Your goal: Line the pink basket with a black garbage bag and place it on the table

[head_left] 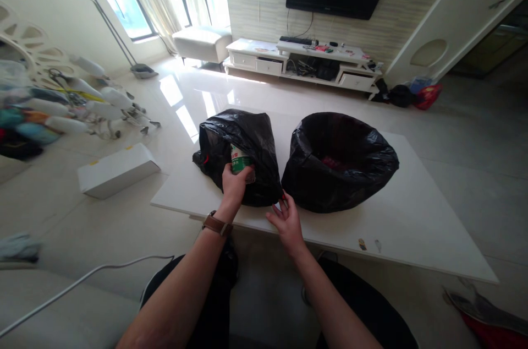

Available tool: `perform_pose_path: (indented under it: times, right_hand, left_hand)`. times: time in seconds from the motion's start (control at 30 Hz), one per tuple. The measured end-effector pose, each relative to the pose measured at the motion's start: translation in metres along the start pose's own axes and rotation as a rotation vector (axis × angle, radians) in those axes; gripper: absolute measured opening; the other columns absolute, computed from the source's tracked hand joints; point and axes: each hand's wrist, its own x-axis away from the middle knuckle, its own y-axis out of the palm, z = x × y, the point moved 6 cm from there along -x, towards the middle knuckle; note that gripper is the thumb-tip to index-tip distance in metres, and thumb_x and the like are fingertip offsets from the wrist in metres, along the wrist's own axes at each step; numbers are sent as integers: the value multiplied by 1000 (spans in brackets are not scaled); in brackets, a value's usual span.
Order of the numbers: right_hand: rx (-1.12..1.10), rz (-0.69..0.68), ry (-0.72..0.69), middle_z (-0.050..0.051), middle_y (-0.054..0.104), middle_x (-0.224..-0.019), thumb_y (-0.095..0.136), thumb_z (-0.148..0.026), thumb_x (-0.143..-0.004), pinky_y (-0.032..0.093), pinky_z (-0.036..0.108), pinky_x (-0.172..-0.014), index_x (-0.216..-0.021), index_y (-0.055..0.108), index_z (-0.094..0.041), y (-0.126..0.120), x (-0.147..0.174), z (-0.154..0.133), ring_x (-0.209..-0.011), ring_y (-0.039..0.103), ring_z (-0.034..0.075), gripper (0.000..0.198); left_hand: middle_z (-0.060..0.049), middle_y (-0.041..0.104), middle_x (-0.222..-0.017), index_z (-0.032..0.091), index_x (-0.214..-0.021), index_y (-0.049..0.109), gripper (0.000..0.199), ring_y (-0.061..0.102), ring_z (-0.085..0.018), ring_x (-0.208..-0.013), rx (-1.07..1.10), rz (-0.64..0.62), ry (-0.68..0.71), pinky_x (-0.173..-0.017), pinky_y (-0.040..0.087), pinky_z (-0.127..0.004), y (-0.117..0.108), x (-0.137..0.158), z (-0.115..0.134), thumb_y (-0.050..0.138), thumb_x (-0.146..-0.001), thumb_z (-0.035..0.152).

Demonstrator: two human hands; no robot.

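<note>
My left hand (235,185), with a brown-strapped watch on the wrist, is closed around a plastic bottle (240,161) with a green and white label. The bottle is tilted at the mouth of the left black garbage bag (256,131), and its upper end is hidden inside. My right hand (287,221) pinches the near right edge of that bag, beside a bit of red. To the right of my hands stands a second black garbage bag (325,186), its mouth wide and round, with something dark reddish inside that I cannot make out.
Both bags rest on a white table (429,217); two small flat pieces lie near its front edge. A white box (119,170) is on the floor to the left, near a blurred white rack (103,98). A TV cabinet (264,57) lines the far wall.
</note>
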Motion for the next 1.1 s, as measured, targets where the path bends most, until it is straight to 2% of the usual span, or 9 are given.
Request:
perform_pose_path:
  times: [0.13,0.23,0.47,0.57,0.7,0.83,0.9,1.0,1.1]
  right_hand:
    - [19,92,-51,17,40,-166,88,-28,-59,38,55,-125,-130,53,-23,-9,-2,-7,-150,46,34,79]
    - [38,131,-63,17,42,-164,86,-30,-62,37,54,-125,-126,54,-23,-13,-3,-12,-148,49,33,72]
    - [49,77,-40,17,47,-160,84,-29,-65,40,54,-123,-127,55,-23,-8,-1,-16,-147,49,33,69]
    - [61,47,-33,16,49,-157,83,-29,-65,40,54,-123,-128,53,-23,-5,0,-16,-146,50,33,70]
    - [104,-18,-66,14,47,-157,81,-27,-69,50,50,-113,-130,48,-28,-2,3,-18,-136,59,30,69]
    - [372,-208,-121,9,40,-164,76,-27,-77,55,44,-105,-123,61,-29,9,11,-19,-138,56,29,48]
    - [442,-261,-126,9,44,-162,73,-27,-80,56,42,-102,-123,65,-28,13,14,-17,-138,55,28,44]
    - [414,-294,-119,10,53,-154,73,-28,-81,57,43,-101,-132,61,-28,14,15,-14,-139,55,29,52]
    - [376,-286,-110,14,51,-156,75,-30,-81,54,48,-107,-146,53,-26,13,13,-8,-146,50,32,68]
  left_hand:
    - [0,67,-81,19,-93,64,45,65,-17,-69,74,-32,-112,-65,54,-30,5,2,-8,86,-57,35]
    - [-1,66,-80,19,-91,63,43,64,-17,-66,138,-53,-193,-62,57,-33,8,4,-8,84,-58,36]
    - [1,63,-75,19,-84,60,38,61,-16,-66,226,-43,-280,-62,62,-37,7,7,-9,82,-58,35]
    - [1,64,-77,19,-85,60,37,62,-16,-67,229,-28,-255,-63,63,-37,6,6,-8,82,-59,36]
    - [-1,66,-83,20,-90,61,37,65,-18,-71,183,1,-159,-66,63,-38,3,3,-3,80,-65,39]
    - [0,67,-87,21,-92,61,37,66,-17,-79,73,60,23,-72,56,-30,-5,1,11,83,-65,35]
    - [1,68,-88,22,-93,62,39,65,-17,-81,22,48,97,-74,53,-27,-5,3,18,86,-64,35]
    - [1,69,-85,22,-93,64,39,65,-19,-78,-50,6,132,-72,51,-28,-3,5,21,86,-65,40]
    - [1,66,-76,21,-86,65,38,61,-19,-71,-122,19,108,-67,47,-28,-3,4,16,89,-62,38]
